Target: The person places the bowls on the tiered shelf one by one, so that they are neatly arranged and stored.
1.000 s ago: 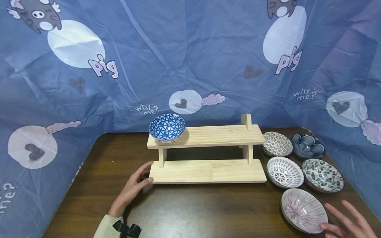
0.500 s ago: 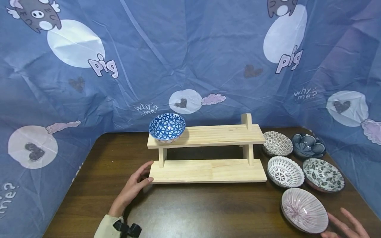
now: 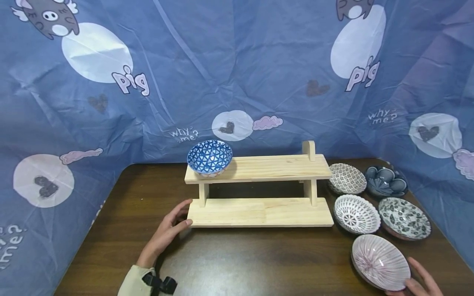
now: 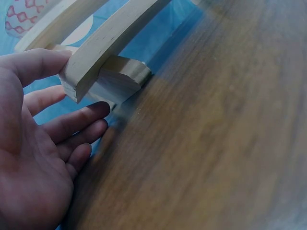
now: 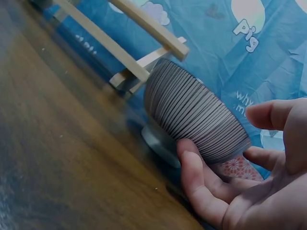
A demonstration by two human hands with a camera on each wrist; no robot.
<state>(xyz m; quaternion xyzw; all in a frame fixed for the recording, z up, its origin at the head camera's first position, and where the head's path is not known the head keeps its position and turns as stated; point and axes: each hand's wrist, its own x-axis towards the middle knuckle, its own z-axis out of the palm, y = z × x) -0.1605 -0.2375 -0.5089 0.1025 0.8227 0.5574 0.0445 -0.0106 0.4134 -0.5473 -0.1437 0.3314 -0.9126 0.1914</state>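
Closer in than in the earlier frame, the right hand had slid around the near right side of a pale mauve, streaked ceramic bowl, which had kept its place upright on the brown wood-grain table. Its fingers curved about the bowl, one lying against the striped outer wall low down near the foot, while in the right wrist view another stood just off the rim; whether the grip had tightened could not be told. No lift showed: the foot seemed to sit on the tabletop. Across from it, the left hand had stayed put, its relaxed fingers touching the left end of a two-tier rack of pale, unpainted wood at the lower board, perhaps to steady it. Judging by how things lay, the work was at an early stage. One blue-and-white ceramic bowl with triangles stood at the left of the upper board. Five bowls were left off the rack, grouped to its right: the mauve one nearest the person, a white ceramic bowl with dark dashes, a leaf-patterned black-and-white ceramic bowl, a grey-brown lattice-patterned ceramic bowl and a dark blue-grey ceramic bowl.
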